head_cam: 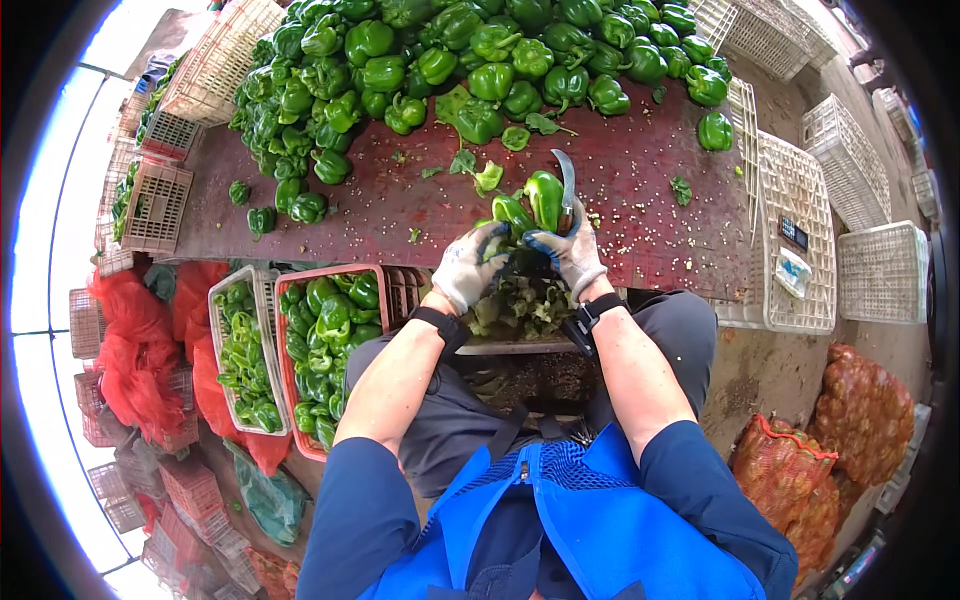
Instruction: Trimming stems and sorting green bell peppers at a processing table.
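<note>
My right hand, in a pale work glove with blue on the fingers, grips a small knife with a curved blade pointing up. The same hand also has a green bell pepper against its fingers. My left hand, gloved too, is closed around another green pepper or pepper piece, partly hidden by the fingers. Both hands are close together over the near edge of the dark red table. Below them, between my knees, is a container of leafy green trimmings.
A large heap of green bell peppers covers the table's far side. At left stand a red crate and a white crate of peppers. Pale plastic crates are at right, below them filled mesh sacks.
</note>
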